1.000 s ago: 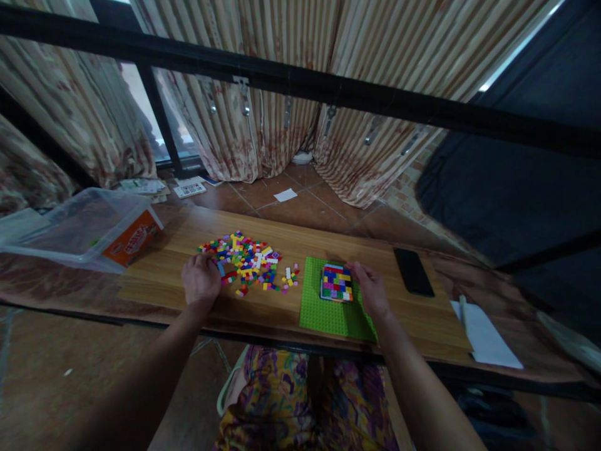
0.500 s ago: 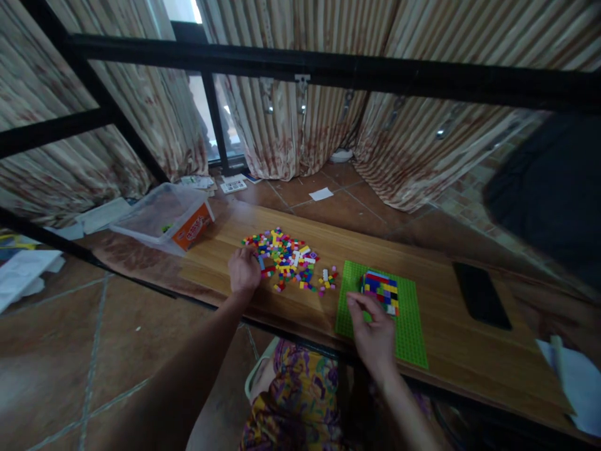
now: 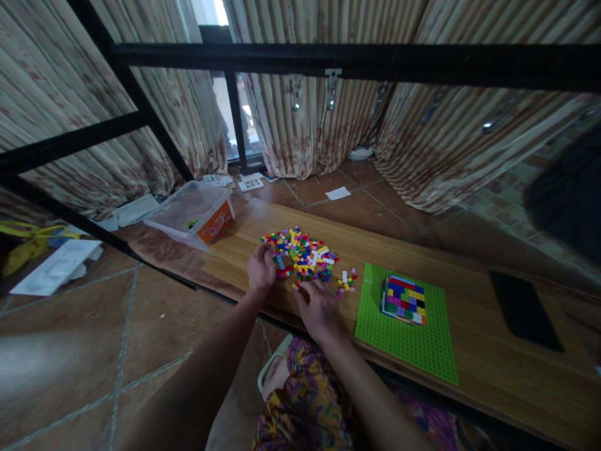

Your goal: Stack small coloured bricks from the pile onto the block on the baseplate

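A pile of small coloured bricks (image 3: 305, 254) lies on the wooden table (image 3: 474, 351). My left hand (image 3: 261, 269) rests at the pile's left edge, fingers curled down onto the bricks. My right hand (image 3: 319, 307) hovers at the pile's near edge, fingers bent toward the bricks; what they hold, if anything, is hidden. To the right, a green baseplate (image 3: 408, 335) carries a multicoloured block of stacked bricks (image 3: 404, 299). A few loose bricks (image 3: 346, 283) lie between the pile and the plate.
A clear plastic bin with an orange label (image 3: 195, 213) sits at the table's left end. A black phone (image 3: 523, 310) lies at the right. Black metal bars (image 3: 357, 59) cross in front of striped curtains. Papers lie on the tiled floor.
My right hand left the baseplate and moved left to the near edge of the brick pile. The camera swung left. My left hand stayed at the pile.
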{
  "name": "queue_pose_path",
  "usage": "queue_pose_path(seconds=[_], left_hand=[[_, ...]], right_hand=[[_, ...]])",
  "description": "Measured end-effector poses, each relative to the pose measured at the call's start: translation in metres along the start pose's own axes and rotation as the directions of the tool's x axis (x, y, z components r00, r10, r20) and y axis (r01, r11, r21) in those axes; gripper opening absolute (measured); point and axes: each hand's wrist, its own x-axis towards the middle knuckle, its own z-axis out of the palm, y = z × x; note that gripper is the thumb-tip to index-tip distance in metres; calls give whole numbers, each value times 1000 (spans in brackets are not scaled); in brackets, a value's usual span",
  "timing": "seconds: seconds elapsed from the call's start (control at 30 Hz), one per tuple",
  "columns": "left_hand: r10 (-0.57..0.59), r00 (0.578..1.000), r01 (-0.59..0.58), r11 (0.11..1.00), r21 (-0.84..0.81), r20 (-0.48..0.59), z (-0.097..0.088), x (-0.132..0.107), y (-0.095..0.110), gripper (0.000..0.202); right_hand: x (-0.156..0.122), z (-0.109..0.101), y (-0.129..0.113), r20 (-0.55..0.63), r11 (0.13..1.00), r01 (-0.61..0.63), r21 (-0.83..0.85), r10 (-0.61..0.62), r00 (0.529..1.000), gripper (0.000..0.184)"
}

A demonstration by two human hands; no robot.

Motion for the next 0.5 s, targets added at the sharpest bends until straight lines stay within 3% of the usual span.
queue_pose_path(seconds=[0.23, 0.5], left_hand=[[-73, 997, 71, 985, -154, -9, -5, -2, 3, 37], [-41, 998, 31, 983, -180, -48, -3, -2, 1, 35]], right_hand=[[10, 14, 3, -45, 991, 53, -120, -59, 997, 16], [16, -6, 26, -157, 980, -71, -185, 41, 987, 21]])
